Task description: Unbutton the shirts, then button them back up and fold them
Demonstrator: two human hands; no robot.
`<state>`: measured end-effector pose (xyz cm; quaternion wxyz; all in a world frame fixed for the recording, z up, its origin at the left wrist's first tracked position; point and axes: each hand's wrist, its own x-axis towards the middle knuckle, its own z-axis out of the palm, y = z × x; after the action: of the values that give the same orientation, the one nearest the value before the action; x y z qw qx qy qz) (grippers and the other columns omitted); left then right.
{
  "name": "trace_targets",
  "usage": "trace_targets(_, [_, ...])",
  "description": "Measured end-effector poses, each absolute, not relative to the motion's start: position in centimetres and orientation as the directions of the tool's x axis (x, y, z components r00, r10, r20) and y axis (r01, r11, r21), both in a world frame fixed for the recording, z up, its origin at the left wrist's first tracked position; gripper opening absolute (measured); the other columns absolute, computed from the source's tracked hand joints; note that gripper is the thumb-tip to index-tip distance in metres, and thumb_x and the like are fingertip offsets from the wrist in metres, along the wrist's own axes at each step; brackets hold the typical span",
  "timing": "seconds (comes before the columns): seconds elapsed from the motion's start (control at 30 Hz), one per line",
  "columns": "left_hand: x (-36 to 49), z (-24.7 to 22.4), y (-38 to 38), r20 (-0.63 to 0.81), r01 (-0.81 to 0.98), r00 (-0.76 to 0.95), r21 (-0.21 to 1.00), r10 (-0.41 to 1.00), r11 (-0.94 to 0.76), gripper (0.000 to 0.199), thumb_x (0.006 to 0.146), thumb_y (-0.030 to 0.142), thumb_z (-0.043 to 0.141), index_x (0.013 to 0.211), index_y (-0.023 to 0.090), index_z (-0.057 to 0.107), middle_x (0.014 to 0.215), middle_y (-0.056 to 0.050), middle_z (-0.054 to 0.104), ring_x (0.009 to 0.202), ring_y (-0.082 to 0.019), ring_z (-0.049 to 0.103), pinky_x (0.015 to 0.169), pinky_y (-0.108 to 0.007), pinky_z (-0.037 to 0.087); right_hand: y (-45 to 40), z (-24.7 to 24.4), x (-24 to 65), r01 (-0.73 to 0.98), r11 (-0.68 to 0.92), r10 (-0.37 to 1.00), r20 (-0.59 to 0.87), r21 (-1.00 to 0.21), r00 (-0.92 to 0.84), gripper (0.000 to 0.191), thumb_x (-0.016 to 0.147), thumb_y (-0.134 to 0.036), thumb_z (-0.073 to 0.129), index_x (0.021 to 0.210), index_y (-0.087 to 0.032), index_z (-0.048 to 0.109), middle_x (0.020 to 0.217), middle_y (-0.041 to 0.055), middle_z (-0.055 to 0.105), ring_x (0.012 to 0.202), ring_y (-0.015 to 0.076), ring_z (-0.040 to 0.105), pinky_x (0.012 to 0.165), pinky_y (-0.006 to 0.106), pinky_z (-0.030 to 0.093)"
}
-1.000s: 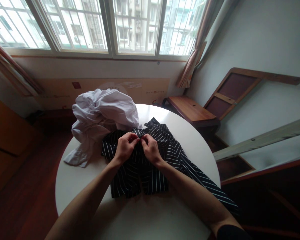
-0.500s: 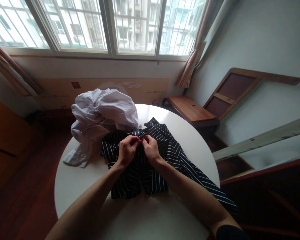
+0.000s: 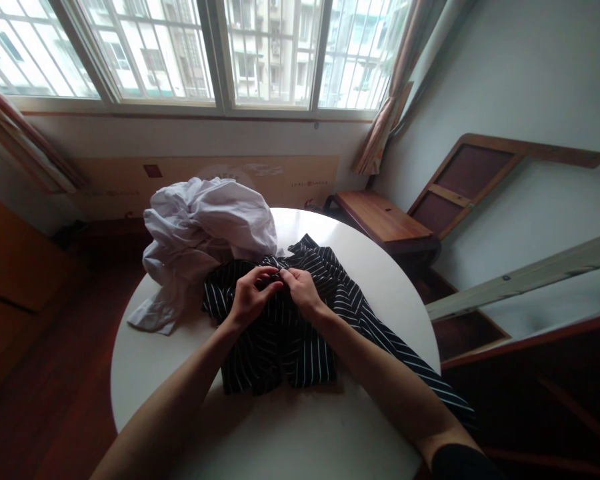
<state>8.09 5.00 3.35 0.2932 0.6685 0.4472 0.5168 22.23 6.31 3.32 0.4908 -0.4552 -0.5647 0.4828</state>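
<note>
A black shirt with white stripes point(image 3: 310, 360) lies partly bunched on the round white table point(image 3: 155, 380), one sleeve stretching off to the lower right. Near its collar, my left hand point(image 3: 253, 293) pinches the fabric between thumb and fingers. My right hand point(image 3: 300, 290) is closed on the same spot, its fingertips touching those of the left. Whatever small part sits between the fingertips is too hidden to make out. Just beyond and left of the shirt rests a crumpled heap of white cloth point(image 3: 205, 220), one end of it trailing toward the table's left edge.
Barred windows point(image 3: 270, 53) run along the far wall, with a long cardboard panel point(image 3: 280, 173) beneath. Right of the table stand a low wooden bench point(image 3: 380, 217) and a wooden frame point(image 3: 473, 170) against the wall. A pale beam point(image 3: 530, 273) crosses the right side.
My left hand's fingers have opened slightly and shifted along the shirt's fabric near the collar. My right hand has moved slightly left, its fingertips still at the same spot. The shirt stays in place.
</note>
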Motion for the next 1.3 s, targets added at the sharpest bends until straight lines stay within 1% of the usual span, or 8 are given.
trace_targets(0.17, [8.0, 3.9, 5.3, 0.291, 0.179, -0.018, 0.942, 0.957, -0.283, 0.024, 0.073, 0.035, 0.066, 0.085, 0.015, 0.070, 0.084, -0.006, 0.071, 0.078, -0.018, 0.065, 0.074, -0.029, 0.051, 5.8, 4.6, 22.7, 0.524, 0.449, 0.893, 0.377, -0.724, -0.244, 0.031, 0.088, -0.030, 0.045, 0.059, -0.019, 0.050, 0.060, 0.0003, 0.052, 0.056, 0.0122, 0.043, 0.058, 0.025, 0.032])
trace_targets(0.33, [7.6, 3.2, 6.1, 0.228, 0.135, -0.080, 0.967, 0.970, -0.216, 0.024, 0.070, 0.036, 0.069, 0.079, 0.014, 0.069, 0.076, -0.004, 0.069, 0.069, -0.015, 0.062, 0.067, -0.026, 0.049, 5.4, 4.9, 22.8, 0.595, 0.490, 0.869, 0.417, -0.638, -0.267, 0.032, 0.090, -0.030, 0.042, 0.060, -0.020, 0.046, 0.061, 0.0004, 0.052, 0.056, 0.0125, 0.043, 0.059, 0.026, 0.031])
trace_targets(0.6, [6.1, 3.8, 6.0, 0.435, 0.384, -0.389, 0.878, 0.812, -0.287, 0.026, 0.081, 0.037, 0.056, 0.094, 0.015, 0.063, 0.082, -0.004, 0.061, 0.065, -0.012, 0.054, 0.065, -0.025, 0.044, 7.9, 5.4, 24.4, 0.209, 0.272, 0.961, 0.277, -0.939, -0.005, 0.040, 0.084, -0.045, 0.046, 0.054, -0.021, 0.036, 0.049, -0.0047, 0.036, 0.045, 0.0091, 0.033, 0.045, 0.024, 0.026])
trace_targets(0.7, [7.4, 5.2, 4.0, 0.609, 0.642, -0.191, 0.671, 0.769, -0.372, 0.024, 0.078, 0.040, 0.062, 0.090, 0.018, 0.063, 0.080, -0.003, 0.059, 0.070, -0.015, 0.052, 0.070, -0.028, 0.043, 8.3, 6.1, 24.3, 0.046, 0.223, 0.974, 0.225, -0.974, 0.029, 0.040, 0.081, -0.047, 0.051, 0.054, -0.021, 0.035, 0.048, -0.0058, 0.032, 0.043, 0.0077, 0.028, 0.041, 0.023, 0.021])
trace_targets(0.83, [9.3, 5.6, 2.3, 0.588, 0.751, 0.088, 0.490, 0.804, -0.441, 0.023, 0.071, 0.040, 0.070, 0.080, 0.020, 0.065, 0.076, -0.004, 0.060, 0.077, -0.020, 0.053, 0.072, -0.031, 0.042, 8.4, 7.0, 23.7, -0.014, 0.206, 0.978, 0.205, -0.978, 0.048, 0.038, 0.078, -0.046, 0.054, 0.054, -0.021, 0.039, 0.047, -0.0058, 0.033, 0.042, 0.0071, 0.027, 0.040, 0.023, 0.020])
trace_targets(1.03, [9.2, 4.5, 3.5, 0.365, 0.459, 0.066, 0.815, 0.928, -0.354, 0.016, 0.078, 0.031, 0.061, 0.083, 0.019, 0.070, 0.079, -0.004, 0.068, 0.072, -0.017, 0.059, 0.068, -0.029, 0.045, 8.2, 7.2, 24.2, 0.100, 0.213, 0.971, 0.221, -0.972, 0.085, 0.026, 0.079, -0.041, 0.054, 0.068, -0.018, 0.053, 0.057, -0.0013, 0.049, 0.050, 0.0096, 0.043, 0.047, 0.024, 0.036])
trace_targets(1.17, [8.8, 4.5, 4.1, 0.223, 0.181, 0.028, 0.958, 0.974, -0.224, 0.020, 0.071, 0.033, 0.067, 0.083, 0.016, 0.069, 0.078, -0.004, 0.069, 0.069, -0.016, 0.062, 0.064, -0.027, 0.047, 5.5, 7.0, 24.8, 0.378, 0.388, 0.848, 0.486, -0.841, 0.211, 0.021, 0.078, -0.029, 0.059, 0.095, -0.017, 0.059, 0.089, 0.0065, 0.060, 0.066, 0.0133, 0.052, 0.064, 0.030, 0.046])
trace_targets(1.3, [8.8, 4.6, 4.0, 0.244, 0.132, -0.009, 0.962, 0.970, -0.241, 0.019, 0.068, 0.031, 0.068, 0.080, 0.016, 0.067, 0.074, -0.003, 0.068, 0.066, -0.014, 0.061, 0.062, -0.026, 0.047, 2.7, 6.9, 24.5, 0.466, 0.508, 0.837, 0.542, -0.724, -0.071, 0.011, 0.083, -0.026, 0.055, 0.084, -0.020, 0.065, 0.084, 0.0049, 0.062, 0.073, 0.0157, 0.055, 0.071, 0.032, 0.046])
